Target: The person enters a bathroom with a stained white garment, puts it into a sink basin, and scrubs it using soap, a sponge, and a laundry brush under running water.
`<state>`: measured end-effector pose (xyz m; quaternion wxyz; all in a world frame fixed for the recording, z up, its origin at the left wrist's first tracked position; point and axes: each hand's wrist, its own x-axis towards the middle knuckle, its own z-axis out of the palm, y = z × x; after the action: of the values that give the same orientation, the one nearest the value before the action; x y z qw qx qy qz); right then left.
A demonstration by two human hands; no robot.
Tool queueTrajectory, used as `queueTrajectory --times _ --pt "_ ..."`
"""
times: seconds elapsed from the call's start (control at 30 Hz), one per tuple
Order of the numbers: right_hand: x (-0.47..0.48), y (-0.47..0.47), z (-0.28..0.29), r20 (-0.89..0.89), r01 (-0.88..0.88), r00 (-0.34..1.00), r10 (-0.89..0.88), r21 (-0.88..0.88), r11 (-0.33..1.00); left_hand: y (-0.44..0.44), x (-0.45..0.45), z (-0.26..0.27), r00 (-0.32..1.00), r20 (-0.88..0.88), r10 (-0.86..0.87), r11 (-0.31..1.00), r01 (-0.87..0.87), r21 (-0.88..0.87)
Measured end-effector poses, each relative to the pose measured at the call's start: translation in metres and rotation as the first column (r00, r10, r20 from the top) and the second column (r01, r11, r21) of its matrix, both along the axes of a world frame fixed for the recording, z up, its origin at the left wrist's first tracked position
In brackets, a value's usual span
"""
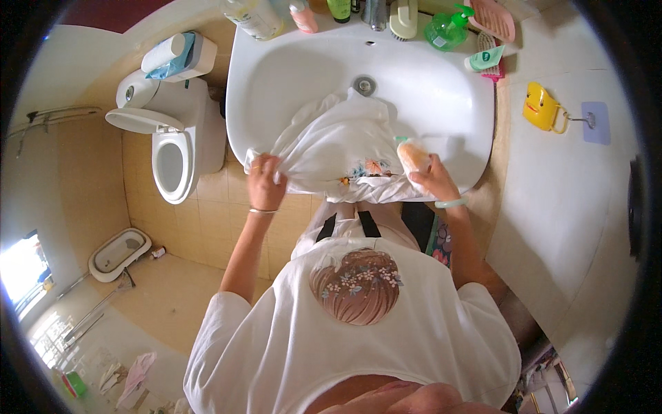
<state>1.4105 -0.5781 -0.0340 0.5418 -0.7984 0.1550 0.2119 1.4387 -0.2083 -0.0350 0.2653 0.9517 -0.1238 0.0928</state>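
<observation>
A white cloth garment (341, 132) with a printed flower pattern lies bunched over the front of the white washbasin (450, 88). Its far end reaches almost to the metal drain (364, 86). My left hand (266, 181) grips the garment's gathered edge at the basin's front left rim. In my right hand (437, 178) is an orange, soap-like bar (414, 154) in a white covering, with a bit of green at its far end. That hand is over the front right of the basin, beside the flower print. The cloth hides part of the basin floor.
Along the basin's back stand a faucet (375, 15), a white-handled brush (403, 19), a green pump bottle (447, 31) and a green-white tube (484, 59). A yellow cup (540, 107) hangs on the right wall. Left of the basin is a toilet (173, 165) with its lid raised.
</observation>
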Motion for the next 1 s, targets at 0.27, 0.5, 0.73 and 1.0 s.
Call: queueTrajectory --times 0.27,0.5,0.73,1.0 --pt "0.073 0.055 0.007 0.167 -0.635 0.723 0.670 -0.218 0.741 -0.113 -0.030 -0.039 0.877 -0.074 -0.474 0.879 0.476 0.015" --pt "0.117 0.131 -0.082 -0.248 -0.679 0.670 0.700 -0.588 0.441 -0.114 -0.031 -0.048 0.909 0.041 -0.415 0.908 0.416 -0.041" --pt "0.134 0.105 -0.079 -0.036 -0.893 0.450 0.892 -0.008 0.450 -0.114 -0.033 -0.054 0.954 0.019 -0.299 0.951 0.300 -0.072" --pt "0.158 0.093 -0.122 -0.184 -0.600 0.637 0.748 -0.727 0.332 -0.118 -0.031 -0.053 0.959 0.011 -0.282 0.955 0.282 -0.089"
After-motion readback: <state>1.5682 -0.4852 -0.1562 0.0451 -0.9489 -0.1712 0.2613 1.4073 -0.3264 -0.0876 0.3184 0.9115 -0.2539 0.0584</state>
